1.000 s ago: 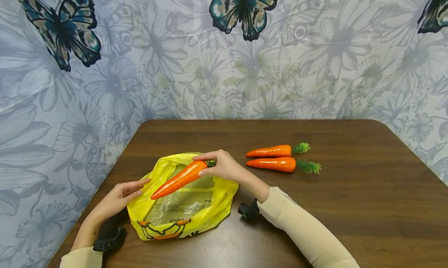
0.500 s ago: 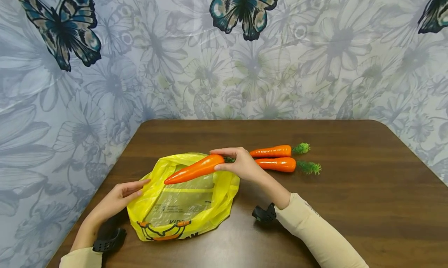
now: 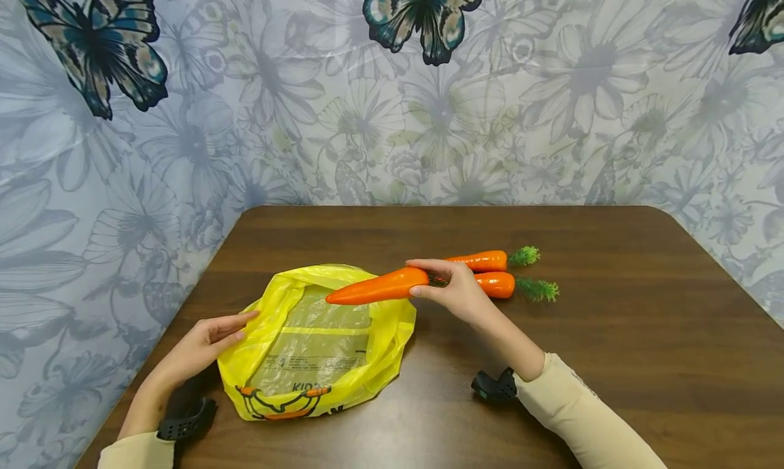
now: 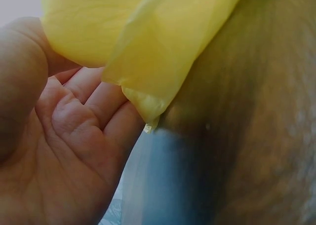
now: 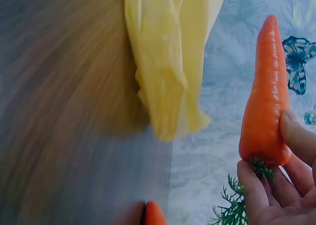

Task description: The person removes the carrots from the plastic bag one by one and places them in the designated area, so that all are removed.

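Observation:
My right hand (image 3: 462, 292) holds an orange carrot (image 3: 376, 288) by its thick top end, thumb on one side and fingers on the other. The carrot's tip points left, over the right part of the yellow plastic bag (image 3: 382, 363). Its green leaves (image 5: 229, 203) show below the fingers in the right wrist view. With my left hand (image 3: 205, 343) I grip the bag's left edge; in the left wrist view the yellow film (image 4: 153, 47) runs between thumb and fingers. The bag's mouth is spread wide, with printed lettering visible inside.
Two more carrots, an upper carrot (image 3: 493, 260) and a lower carrot (image 3: 499, 286), lie side by side right of the bag, partly behind my right hand. The brown table (image 3: 612, 360) ends at a flower-patterned wall (image 3: 588, 115) with butterflies.
My right hand has moved right with the carrot, from over the bag's middle toward the two lying carrots, and the carrot has turned closer to level. My left hand keeps its place at the bag.

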`<state>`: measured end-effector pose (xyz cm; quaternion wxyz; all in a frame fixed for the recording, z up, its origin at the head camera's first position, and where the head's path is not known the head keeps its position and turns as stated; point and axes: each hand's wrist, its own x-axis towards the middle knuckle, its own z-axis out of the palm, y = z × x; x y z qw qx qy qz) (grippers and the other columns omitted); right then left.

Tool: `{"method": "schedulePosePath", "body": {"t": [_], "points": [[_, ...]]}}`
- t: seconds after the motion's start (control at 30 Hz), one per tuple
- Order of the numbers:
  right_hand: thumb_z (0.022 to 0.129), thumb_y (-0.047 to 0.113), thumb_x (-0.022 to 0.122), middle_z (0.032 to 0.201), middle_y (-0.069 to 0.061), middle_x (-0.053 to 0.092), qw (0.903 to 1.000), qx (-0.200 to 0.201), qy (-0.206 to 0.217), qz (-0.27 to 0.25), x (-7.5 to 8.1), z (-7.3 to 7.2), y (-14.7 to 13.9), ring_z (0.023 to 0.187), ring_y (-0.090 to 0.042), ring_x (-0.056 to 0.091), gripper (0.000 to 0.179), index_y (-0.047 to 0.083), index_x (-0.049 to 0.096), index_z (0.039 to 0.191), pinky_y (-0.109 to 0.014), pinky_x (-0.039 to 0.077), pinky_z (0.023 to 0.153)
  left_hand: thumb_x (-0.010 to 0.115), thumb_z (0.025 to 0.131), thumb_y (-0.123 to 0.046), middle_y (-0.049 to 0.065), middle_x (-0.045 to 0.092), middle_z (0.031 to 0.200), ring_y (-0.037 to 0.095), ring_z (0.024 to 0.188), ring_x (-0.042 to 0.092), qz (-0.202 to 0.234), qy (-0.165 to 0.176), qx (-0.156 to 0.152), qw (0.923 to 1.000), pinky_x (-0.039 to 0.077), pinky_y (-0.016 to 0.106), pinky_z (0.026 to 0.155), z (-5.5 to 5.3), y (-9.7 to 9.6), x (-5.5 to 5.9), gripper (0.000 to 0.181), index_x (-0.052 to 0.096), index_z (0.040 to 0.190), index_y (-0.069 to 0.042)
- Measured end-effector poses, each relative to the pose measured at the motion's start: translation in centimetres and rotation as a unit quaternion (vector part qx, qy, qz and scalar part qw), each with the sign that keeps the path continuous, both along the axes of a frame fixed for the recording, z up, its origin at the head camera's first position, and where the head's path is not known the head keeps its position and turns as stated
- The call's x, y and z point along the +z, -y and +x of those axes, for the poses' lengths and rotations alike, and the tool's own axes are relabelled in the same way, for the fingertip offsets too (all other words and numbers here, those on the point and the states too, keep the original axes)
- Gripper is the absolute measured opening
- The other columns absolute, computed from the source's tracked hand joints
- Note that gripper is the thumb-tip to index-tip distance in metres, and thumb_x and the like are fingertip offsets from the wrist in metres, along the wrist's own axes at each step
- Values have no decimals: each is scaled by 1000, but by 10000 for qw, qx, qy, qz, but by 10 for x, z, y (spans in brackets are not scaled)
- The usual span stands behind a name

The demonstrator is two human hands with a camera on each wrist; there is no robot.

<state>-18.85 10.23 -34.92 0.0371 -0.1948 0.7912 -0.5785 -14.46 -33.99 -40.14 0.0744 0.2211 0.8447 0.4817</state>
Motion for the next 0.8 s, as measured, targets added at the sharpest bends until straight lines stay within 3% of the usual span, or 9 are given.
{"method": "schedulePosePath", "body": {"t": [0.3,0.53,0.8], "points": [[82,19,74,123,-7,58,9965,-822,70,142,-2,2,-35,108,-23,52,47,10,61,126,-39,45,87,52,96,-5,30,44,131,-5,111,45,-30,111,24,9999,45,18,81,0,0,1,39,47,131,12],[82,17,74,120,-11,60,9915,-1177,-151,534,-10,7,-61,106,-26,54,46,5,61,125,-40,46,86,53,96,-6,30,44,131,-4,111,45,-62,86,64,9999,45,18,81,0,1,1,39,48,130,12],[81,20,76,115,-12,63,9811,-1493,-404,1165,-11,23,-80,103,-26,57,45,5,64,122,-41,47,82,52,96,-4,30,44,131,-4,111,45,-62,-6,14,10000,45,17,82,0,1,1,38,48,130,11]]}}
